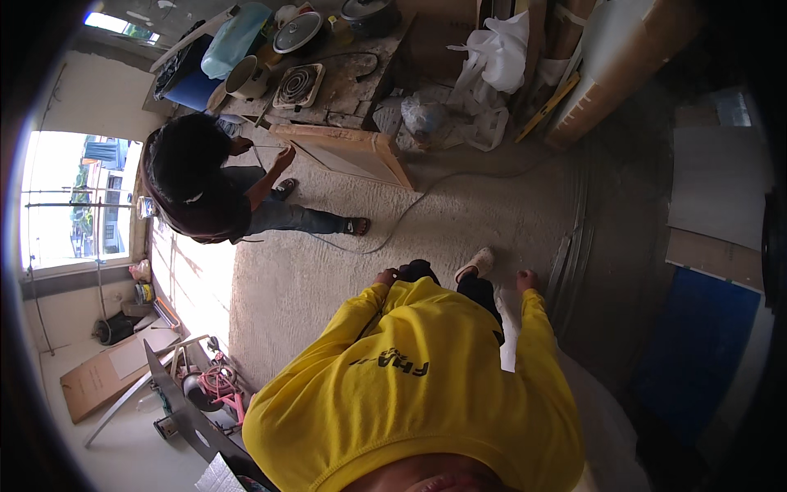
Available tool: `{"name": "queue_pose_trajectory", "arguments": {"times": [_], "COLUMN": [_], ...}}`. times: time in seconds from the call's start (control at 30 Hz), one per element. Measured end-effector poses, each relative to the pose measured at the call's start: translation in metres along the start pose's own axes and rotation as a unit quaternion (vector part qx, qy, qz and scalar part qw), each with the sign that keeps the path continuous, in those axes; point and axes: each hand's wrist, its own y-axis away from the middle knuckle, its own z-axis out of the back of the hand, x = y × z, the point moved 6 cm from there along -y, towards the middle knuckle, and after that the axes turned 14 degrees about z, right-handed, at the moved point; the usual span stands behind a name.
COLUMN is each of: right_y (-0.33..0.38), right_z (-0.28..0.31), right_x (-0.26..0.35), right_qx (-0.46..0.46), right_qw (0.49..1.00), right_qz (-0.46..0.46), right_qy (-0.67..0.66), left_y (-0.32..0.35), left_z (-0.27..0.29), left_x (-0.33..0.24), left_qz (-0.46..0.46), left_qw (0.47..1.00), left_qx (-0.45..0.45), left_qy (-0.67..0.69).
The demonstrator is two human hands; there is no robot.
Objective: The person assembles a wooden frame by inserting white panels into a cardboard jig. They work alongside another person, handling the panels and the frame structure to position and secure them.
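Note:
My left hand (387, 277) hangs low beside my dark trousers, its fingers curled in. Nothing shows sticking out of it. My right hand (526, 280) is held out to the side, small in the picture, with the fingers closed and no object visible in them. Between my right arm and leg a strip of white surface (508, 336) shows; the hand stands apart from it. One of my feet, in a pale clog (480, 261), is forward on the rough concrete floor (328, 209). Both forearms wear yellow sleeves.
At the left, another person (193, 176) bends with both hands by a wooden frame panel (344, 153) leaning on a worktable. That table bears a coil stove (298, 85) and pots. A cable (402, 217) crosses the floor. White plastic bags (502, 53) and a blue panel (693, 344) lie farther right.

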Motion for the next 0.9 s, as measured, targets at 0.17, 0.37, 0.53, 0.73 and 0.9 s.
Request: {"name": "queue_pose_trajectory", "arguments": {"times": [0.17,0.37,0.53,0.73,0.9], "right_y": [-0.045,-0.087,-0.121,-0.209,-0.287], "right_z": [0.042,0.019,-0.022,0.015,0.026], "right_x": [0.017,0.036,0.075,0.155,0.226], "right_qx": [0.003,0.077,0.102,0.06,0.085], "right_qw": [0.999,0.996,0.989,0.991,0.967], "right_qz": [-0.042,0.016,0.078,0.107,0.205], "right_qy": [-0.031,0.051,0.076,0.052,0.126], "left_y": [0.0,-0.039,-0.113,-0.151,-0.156], "left_z": [0.017,0.008,0.046,0.135,0.168], "left_x": [-0.027,-0.029,-0.086,-0.148,-0.161], "left_qz": [0.004,0.082,0.009,0.002,0.012], "left_qw": [1.0,0.991,0.991,0.964,0.926], "left_qx": [0.008,0.036,0.039,-0.035,-0.019], "left_qy": [0.029,0.104,0.125,0.265,0.377]}}
